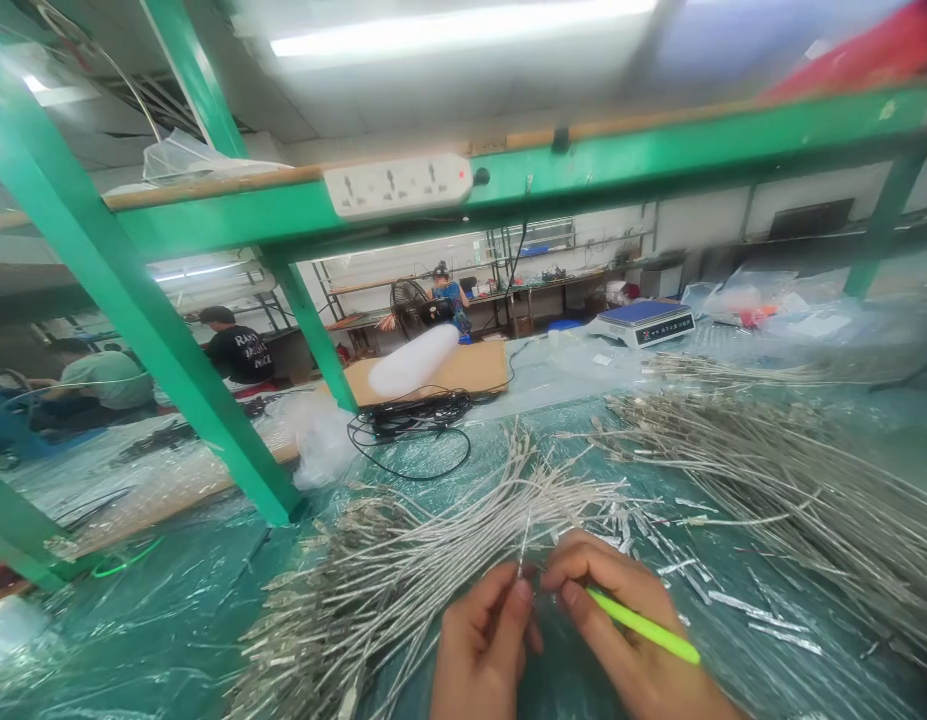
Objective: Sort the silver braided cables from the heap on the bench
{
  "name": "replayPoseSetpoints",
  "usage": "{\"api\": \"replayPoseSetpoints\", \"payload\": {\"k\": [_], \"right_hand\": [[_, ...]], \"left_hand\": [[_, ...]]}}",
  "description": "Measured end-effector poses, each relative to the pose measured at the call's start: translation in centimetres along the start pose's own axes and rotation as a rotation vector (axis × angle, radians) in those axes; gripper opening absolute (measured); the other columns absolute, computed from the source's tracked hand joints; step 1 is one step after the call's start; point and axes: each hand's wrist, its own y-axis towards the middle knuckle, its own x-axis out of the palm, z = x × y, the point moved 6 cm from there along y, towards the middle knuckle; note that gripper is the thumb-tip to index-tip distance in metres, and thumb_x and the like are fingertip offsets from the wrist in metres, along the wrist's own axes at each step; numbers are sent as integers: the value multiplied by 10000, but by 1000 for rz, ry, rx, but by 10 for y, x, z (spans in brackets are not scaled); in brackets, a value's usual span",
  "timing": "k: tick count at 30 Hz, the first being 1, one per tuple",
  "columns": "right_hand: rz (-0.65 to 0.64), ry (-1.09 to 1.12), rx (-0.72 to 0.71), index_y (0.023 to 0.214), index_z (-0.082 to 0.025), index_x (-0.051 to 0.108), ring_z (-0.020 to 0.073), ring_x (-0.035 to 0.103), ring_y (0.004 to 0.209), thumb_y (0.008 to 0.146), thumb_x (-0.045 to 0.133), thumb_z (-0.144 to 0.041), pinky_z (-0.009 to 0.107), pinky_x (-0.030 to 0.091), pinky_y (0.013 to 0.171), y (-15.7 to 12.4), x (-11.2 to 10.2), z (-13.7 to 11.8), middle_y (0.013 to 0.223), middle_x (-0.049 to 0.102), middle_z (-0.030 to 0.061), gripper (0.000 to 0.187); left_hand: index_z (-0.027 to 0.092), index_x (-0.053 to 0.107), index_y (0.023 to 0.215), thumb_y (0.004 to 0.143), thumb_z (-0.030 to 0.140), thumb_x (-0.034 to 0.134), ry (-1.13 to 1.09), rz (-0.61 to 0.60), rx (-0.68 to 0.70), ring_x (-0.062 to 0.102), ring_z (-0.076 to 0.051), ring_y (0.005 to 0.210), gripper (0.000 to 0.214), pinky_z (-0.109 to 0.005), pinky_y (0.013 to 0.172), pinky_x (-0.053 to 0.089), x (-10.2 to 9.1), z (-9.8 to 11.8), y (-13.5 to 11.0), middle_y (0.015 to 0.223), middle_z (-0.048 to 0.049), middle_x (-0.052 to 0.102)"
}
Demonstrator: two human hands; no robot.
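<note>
My left hand is closed, with thumb and forefinger pinching a thin silver cable whose end points up. Close beside it, my right hand is closed around a slim neon yellow-green tool. The tool's working end is hidden behind the fingers, so its kind does not show. The right fingertips are at the cable, but I cannot tell whether they touch it. Just beyond and left of my hands lies a large pile of silver braided cables. Scraps of silver foil are scattered to the right.
Another cable bundle fills the table's right side. Farther back are a weighing scale, a coil of black cable and a white roll. A green frame post rises at left; a power strip hangs overhead. People sit in the background.
</note>
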Motion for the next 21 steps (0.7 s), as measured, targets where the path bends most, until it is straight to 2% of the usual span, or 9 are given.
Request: {"api": "replayPoseSetpoints", "payload": {"k": [7,15,21], "right_hand": [[-87,3,-40,876,-176,634,175,621,772,904,472,-137,277,489,697,-1,5,-6,811,618,54,169],[-31,-18,-21,861,-187,626,161,619,753,908,474,-140,263,484,680,-2,2,-1,802,620,39,166],[-68,-2,-56,895,-183,637,172,624,789,905,475,-125,276,494,708,-1,6,-5,845,618,55,171]], "left_hand": [[124,674,858,809,521,630,-40,-7,12,279,-38,365,402,-199,366,152,1,7,-2,514,46,500],[104,675,960,819,488,633,-34,-6,20,275,-41,354,412,-204,366,162,0,1,-1,509,38,522],[120,682,863,823,506,619,-27,-20,26,266,-35,347,394,-209,371,153,1,4,-2,505,43,510]]}}
